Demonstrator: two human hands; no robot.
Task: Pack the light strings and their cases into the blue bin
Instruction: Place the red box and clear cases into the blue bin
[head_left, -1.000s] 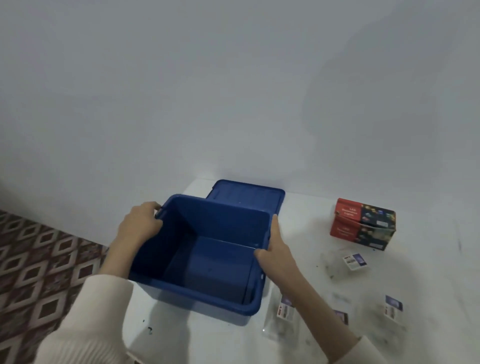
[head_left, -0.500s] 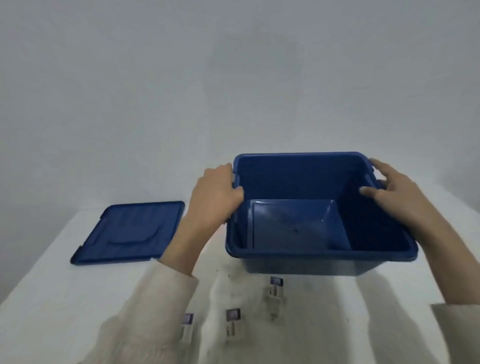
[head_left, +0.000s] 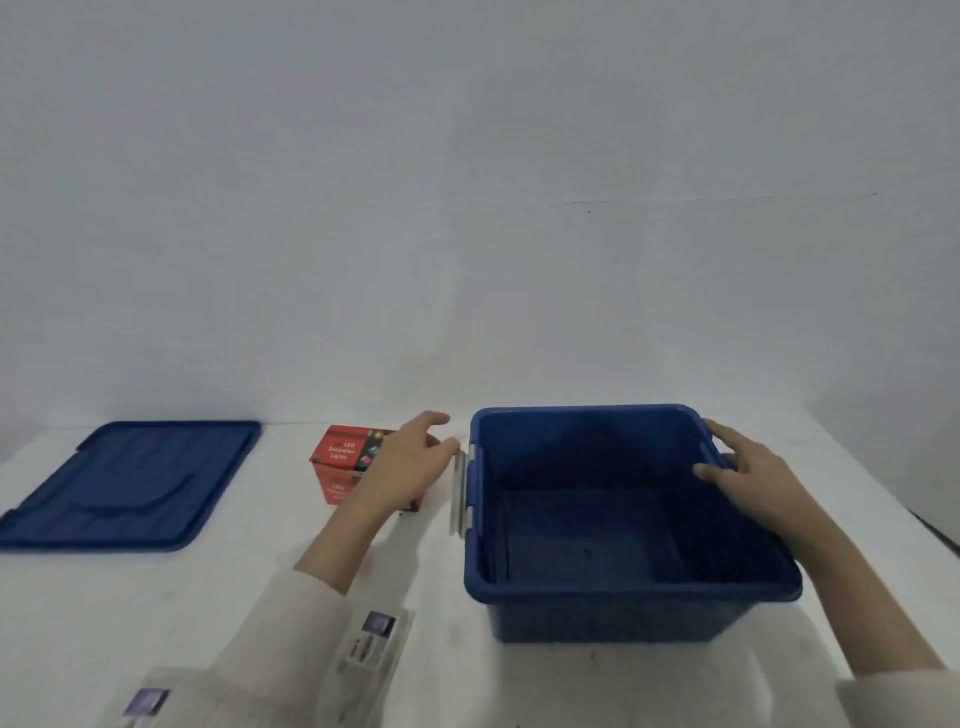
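Blue bin (head_left: 597, 618) x1, lid (head_left: 130, 483) x1, red box (head_left: 340, 457) x1, clear packs (head_left: 371, 644) x2

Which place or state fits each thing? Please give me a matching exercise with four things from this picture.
Things:
1. lid
2. red box
3. bin
4. right hand

Places or states:
a. empty inside
b. flat at the far left
c. on the bin's right rim
d. partly behind the left hand

Pairs: 1-b, 2-d, 3-a, 4-c
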